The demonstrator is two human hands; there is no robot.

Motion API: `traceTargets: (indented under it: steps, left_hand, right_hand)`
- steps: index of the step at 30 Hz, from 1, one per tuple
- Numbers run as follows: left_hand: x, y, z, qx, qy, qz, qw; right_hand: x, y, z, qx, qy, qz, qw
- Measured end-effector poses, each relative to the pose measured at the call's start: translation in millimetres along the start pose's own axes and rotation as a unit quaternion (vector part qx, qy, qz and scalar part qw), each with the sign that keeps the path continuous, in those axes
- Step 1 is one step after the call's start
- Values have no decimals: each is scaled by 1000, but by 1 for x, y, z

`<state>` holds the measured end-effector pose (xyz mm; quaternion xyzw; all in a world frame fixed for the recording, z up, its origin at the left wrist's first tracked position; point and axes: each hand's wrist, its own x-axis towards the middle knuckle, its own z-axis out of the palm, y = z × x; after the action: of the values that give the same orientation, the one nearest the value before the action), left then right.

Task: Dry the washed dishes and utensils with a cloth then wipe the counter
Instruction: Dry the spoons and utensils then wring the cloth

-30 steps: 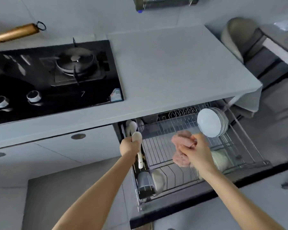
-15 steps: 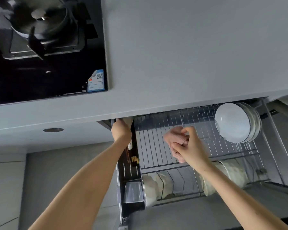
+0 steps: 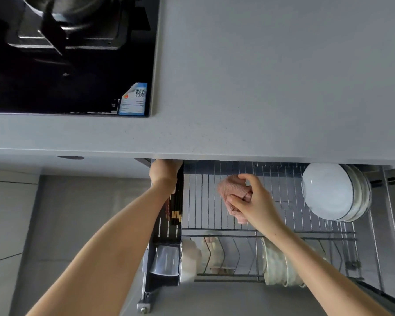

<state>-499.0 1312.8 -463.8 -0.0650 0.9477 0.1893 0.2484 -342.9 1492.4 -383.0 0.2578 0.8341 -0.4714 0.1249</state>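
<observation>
Right grip [image 3: 255,201] is clenched round a bunched pink cloth [image 3: 232,190], held above the wire rack [image 3: 201,208] of the open drawer. Left grip [image 3: 163,174] is set at the dark utensil slot [image 3: 169,231] beside the rack. Its fingers are hidden under the tabletop [image 3: 260,87] edge, so its state cannot be told. White bowls [image 3: 326,192] are stood on edge at the rack's right.

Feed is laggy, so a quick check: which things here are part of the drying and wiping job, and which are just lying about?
Job: pink cloth, gripped by the right hand; left hand, fingers hidden under the counter edge; stacked white bowls; chopsticks; wire rack.
Just there: gas hob; its sticker.
</observation>
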Motion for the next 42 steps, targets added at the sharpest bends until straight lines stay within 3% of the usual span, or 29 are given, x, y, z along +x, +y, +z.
traceTargets:
  steps: [9,12,19,23,26,30,34,36,39,42]
  left_hand:
    - [-17,2,-19,74,-2,22,997]
    - [-45,0,-39,86,-68,46,993]
    - [-168,-40,-152,-189,-197,145,951]
    - [-221,-89,-215,-193,-118,181,957]
    - [-249,-141,-250,-254,-49,148,955]
    - [-289,-234,-290,-472,86,66,875]
    - [-337,-348,-325,-648,197,0,736]
    - [-365,-408,-342,-682,244,-23,689]
    - [-406,-495,-369,-705,311,-33,636]
    - [-441,-570,-395,-722,344,-10,600]
  right_hand:
    - [-2,-27,-3,2,-38,-21,999]
    - [-13,-46,-4,4,-78,-42,996]
    - [-51,-124,9,-53,-267,-103,957]
    - [-73,-196,46,-106,-336,-187,917]
    - [-102,-261,92,-137,-366,-268,881]
    - [-166,-343,174,-75,-353,-330,872]
    - [-250,-396,290,1,-321,-399,859]
    - [-289,-416,348,-17,-341,-424,839]
    - [-342,-445,421,73,-527,-259,806]
    - [-379,-468,494,150,-619,-44,769]
